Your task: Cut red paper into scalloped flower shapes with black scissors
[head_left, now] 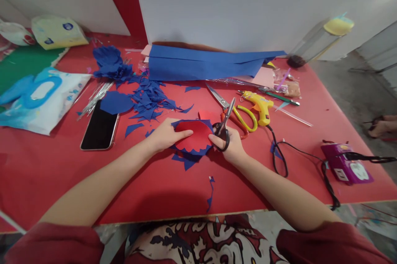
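My left hand (167, 135) grips a round red paper piece (196, 136) that lies over a jagged blue paper piece (189, 157), thumb on top of the red. My right hand (231, 144) is closed through the black handles of a pair of scissors (226, 125), whose blades point up and away, just right of the red piece. Both hands hover low over the red table (62, 173) near its front middle.
Blue paper scraps (149, 101), a phone (101, 129), a yellow glue gun (262, 107) with its black cord, yellow-handled scissors (245, 117), folded blue sheets (201, 65), a purple power strip (345, 167) and a wipes pack (40, 98) lie around.
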The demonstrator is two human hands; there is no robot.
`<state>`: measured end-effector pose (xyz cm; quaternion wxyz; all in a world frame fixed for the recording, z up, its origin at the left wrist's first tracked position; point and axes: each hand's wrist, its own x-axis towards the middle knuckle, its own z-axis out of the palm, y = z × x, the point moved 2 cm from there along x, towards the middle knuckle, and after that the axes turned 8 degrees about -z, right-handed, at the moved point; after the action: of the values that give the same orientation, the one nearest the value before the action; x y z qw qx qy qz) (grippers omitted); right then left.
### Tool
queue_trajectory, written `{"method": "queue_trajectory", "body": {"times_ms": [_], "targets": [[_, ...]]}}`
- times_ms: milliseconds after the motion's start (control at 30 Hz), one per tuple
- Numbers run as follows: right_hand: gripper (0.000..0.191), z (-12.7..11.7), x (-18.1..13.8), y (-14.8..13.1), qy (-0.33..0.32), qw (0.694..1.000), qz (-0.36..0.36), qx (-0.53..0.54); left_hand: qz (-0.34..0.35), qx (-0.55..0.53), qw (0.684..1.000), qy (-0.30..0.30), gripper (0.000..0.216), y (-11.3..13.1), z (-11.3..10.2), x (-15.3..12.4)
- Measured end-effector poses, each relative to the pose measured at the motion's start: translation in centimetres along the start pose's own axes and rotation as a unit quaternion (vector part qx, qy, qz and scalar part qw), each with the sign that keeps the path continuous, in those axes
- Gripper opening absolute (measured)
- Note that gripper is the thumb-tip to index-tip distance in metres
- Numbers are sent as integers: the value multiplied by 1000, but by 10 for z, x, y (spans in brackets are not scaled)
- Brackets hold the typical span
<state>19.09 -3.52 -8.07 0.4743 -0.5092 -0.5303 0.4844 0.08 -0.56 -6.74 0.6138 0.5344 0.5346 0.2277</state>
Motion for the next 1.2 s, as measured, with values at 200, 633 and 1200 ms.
{"method": "queue_trajectory", "body": {"times_ms": [200, 633, 1200], "targets": [[16, 2, 1, -2, -27, 999, 6, 43, 58, 177, 982, 7, 26, 15, -11, -5], [18, 4, 2, -4, -53, 998, 4, 38, 54, 268, 960, -54, 26, 21, -9, -12], [29, 7, 0, 5, -24, 996, -4, 89, 101, 304, 941, 105, 25, 62, -34, -13]]}}
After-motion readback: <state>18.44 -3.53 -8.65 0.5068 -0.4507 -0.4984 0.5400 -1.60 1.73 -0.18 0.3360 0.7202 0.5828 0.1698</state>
